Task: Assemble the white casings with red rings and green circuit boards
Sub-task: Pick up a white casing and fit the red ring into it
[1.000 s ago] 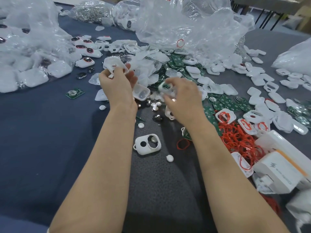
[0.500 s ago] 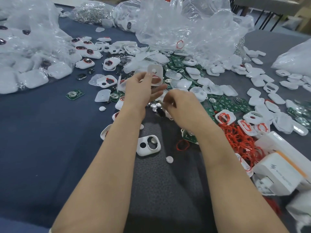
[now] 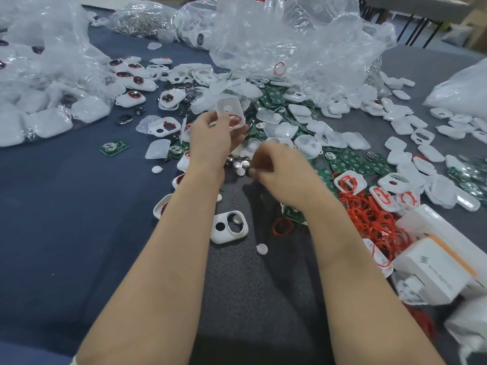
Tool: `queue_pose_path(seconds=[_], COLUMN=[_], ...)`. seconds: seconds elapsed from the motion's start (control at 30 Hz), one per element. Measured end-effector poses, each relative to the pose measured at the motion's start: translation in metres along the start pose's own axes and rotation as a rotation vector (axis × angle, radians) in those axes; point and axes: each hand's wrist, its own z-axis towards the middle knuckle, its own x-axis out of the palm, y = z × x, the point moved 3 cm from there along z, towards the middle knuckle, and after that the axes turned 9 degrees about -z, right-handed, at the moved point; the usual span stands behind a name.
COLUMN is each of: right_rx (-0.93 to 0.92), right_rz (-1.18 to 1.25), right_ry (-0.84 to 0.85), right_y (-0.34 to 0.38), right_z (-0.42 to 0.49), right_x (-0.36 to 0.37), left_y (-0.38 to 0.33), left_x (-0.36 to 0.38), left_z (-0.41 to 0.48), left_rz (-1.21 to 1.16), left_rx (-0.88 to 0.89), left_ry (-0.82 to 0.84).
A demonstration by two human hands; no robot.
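My left hand (image 3: 213, 138) holds a white casing (image 3: 229, 111) upright above the pile, with a red ring showing at its lower right edge. My right hand (image 3: 279, 172) is lower and to the right, fingers curled down over small silver button cells (image 3: 238, 164); whether it grips one is hidden. Green circuit boards (image 3: 353, 164) lie scattered among white casings behind the hands. A heap of red rings (image 3: 369, 219) lies to the right. One white casing frame (image 3: 228, 229) with two openings lies near me between my forearms.
Clear plastic bags of parts (image 3: 290, 40) fill the back and left (image 3: 39, 83). White boxes (image 3: 437, 267) stand at the right near edge. A lone circuit board (image 3: 113, 147) lies on the blue cloth at left. A loose red ring (image 3: 282, 226) lies by my right wrist.
My left hand swung from the left to the centre, now holding a casing with a red ring. My right hand dropped a little toward the button cells.
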Motion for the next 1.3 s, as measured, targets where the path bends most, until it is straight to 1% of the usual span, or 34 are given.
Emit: queue_pose_path(seconds=[0.1, 0.17, 0.2, 0.27, 0.33, 0.4, 0.53, 0.63, 0.7, 0.8, 0.9, 1.0, 1.07, 1.13, 1.17, 1.23, 1.3], right_rx=[0.142, 0.211, 0.219, 0.205, 0.163, 0.125, 0.085, 0.103, 0.153, 0.263, 0.239, 0.230, 0.240, 0.224, 0.183, 0.096, 0.085], right_rz=[0.433, 0.707, 0.774, 0.738, 0.596, 0.472, 0.407, 0.455, 0.522, 0.705, 0.832, 0.843, 0.764, 0.590, 0.505, 0.360, 0.287], right_ry=[-0.282, -0.379, -0.405, -0.456, -0.501, -0.503, -0.529, -0.568, -0.553, -0.452, -0.369, -0.339, -0.397, -0.533, -0.587, -0.609, -0.567], right_y=[-0.014, -0.022, -0.025, -0.026, -0.024, -0.023, -0.022, -0.022, -0.024, -0.028, -0.025, -0.026, -0.028, -0.026, -0.023, -0.018, -0.018], right_z=[0.000, -0.001, 0.000, 0.000, 0.001, 0.003, 0.004, 0.003, 0.004, 0.007, 0.009, 0.010, 0.010, 0.007, 0.005, 0.004, 0.005], right_x=[-0.016, -0.020, -0.020, -0.020, -0.019, -0.017, -0.013, -0.012, -0.010, -0.006, -0.004, -0.003, -0.002, -0.003, -0.004, -0.005, -0.006], left_y=[0.003, 0.007, 0.009, 0.013, 0.014, 0.014, 0.012, 0.011, 0.011, 0.011, 0.011, 0.009, 0.010, 0.012, 0.013, 0.014, 0.015], left_x=[0.003, 0.009, 0.012, 0.017, 0.020, 0.022, 0.025, 0.025, 0.025, 0.024, 0.022, 0.021, 0.020, 0.019, 0.018, 0.018, 0.017], left_z=[-0.002, -0.006, -0.008, -0.012, -0.015, -0.018, -0.024, -0.025, -0.025, -0.024, -0.023, -0.022, -0.021, -0.019, -0.018, -0.016, -0.014], left_rz=[0.052, 0.110, 0.145, 0.196, 0.206, 0.201, 0.200, 0.239, 0.238, 0.267, 0.304, 0.312, 0.318, 0.295, 0.271, 0.201, 0.153], left_rx=[-0.016, -0.040, -0.046, -0.044, -0.043, -0.041, -0.026, 0.005, 0.013, 0.039, 0.083, 0.102, 0.098, 0.068, 0.047, 0.003, -0.033], left_ry=[0.032, 0.100, 0.142, 0.221, 0.286, 0.346, 0.415, 0.409, 0.394, 0.374, 0.343, 0.340, 0.320, 0.265, 0.233, 0.184, 0.181])
